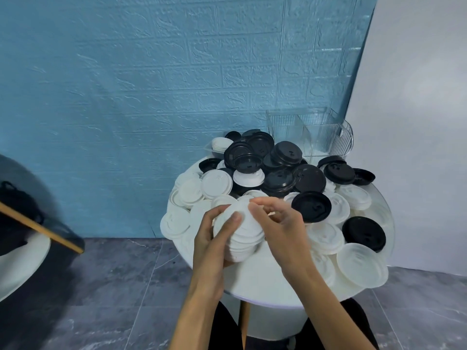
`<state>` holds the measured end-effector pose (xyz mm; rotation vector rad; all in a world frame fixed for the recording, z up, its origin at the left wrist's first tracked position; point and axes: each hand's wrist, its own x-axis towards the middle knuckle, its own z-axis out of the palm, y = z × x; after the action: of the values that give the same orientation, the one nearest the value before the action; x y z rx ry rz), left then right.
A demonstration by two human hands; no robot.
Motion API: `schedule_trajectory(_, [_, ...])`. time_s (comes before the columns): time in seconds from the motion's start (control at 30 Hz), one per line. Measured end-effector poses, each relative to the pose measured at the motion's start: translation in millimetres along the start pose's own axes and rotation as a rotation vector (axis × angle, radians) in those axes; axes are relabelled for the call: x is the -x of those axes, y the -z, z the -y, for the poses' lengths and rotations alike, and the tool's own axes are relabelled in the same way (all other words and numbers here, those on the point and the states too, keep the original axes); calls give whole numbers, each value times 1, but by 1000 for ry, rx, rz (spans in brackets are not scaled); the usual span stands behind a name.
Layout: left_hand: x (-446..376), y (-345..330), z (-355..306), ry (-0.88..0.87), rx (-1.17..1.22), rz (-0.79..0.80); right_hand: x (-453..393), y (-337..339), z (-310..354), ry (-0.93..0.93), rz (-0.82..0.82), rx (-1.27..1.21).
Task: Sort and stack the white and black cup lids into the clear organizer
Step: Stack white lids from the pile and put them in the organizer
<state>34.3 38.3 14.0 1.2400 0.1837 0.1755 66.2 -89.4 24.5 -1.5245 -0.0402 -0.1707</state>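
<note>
Lids everywhere on this little round white bench [265, 286], black and white all mixed up. Using the stack of white lids [240, 236] as the landmark: it sits at the near middle of the bench, held up off the surface. Left hand [214, 238] wraps around the stack's left side, thumb pressed across the top lid. Right hand [275, 221] is on the stack's right edge with fingers curled, pinching at the top lid's rim.

Behind the stack is the main heap of black lids [273, 160], piled several deep. To the stack's right, one black lid [311, 206] lies on white ones, and another black lid [364, 233] sits further right near the bench edge. Loose white lids [187, 195] spread out to the stack's left too.

Organizer [316, 132] is clear plastic, at the back right of the bench, well behind the stack, against the blue wall [151, 72]. Can't tell what's in it.
</note>
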Motion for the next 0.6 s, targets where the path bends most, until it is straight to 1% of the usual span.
schedule_trajectory(0.07, [-2,3,1,15,21,5,1,-3,-4,29,31,53])
schedule_trajectory(0.13, [-5,5,2,-2,-17,-8,2,-6,-6,58,49,123])
schedule_trajectory(0.33, [-3,3,1,-31,-86,-7,-3,-10,-5,57,40,208])
schedule_trajectory(0.43, [-3,4,3,-47,-106,-59,-5,-10,-7,63,97,184])
schedule_trajectory(0.6, [-7,13,4,-44,-59,-173,-16,-6,-3,53,215,153])
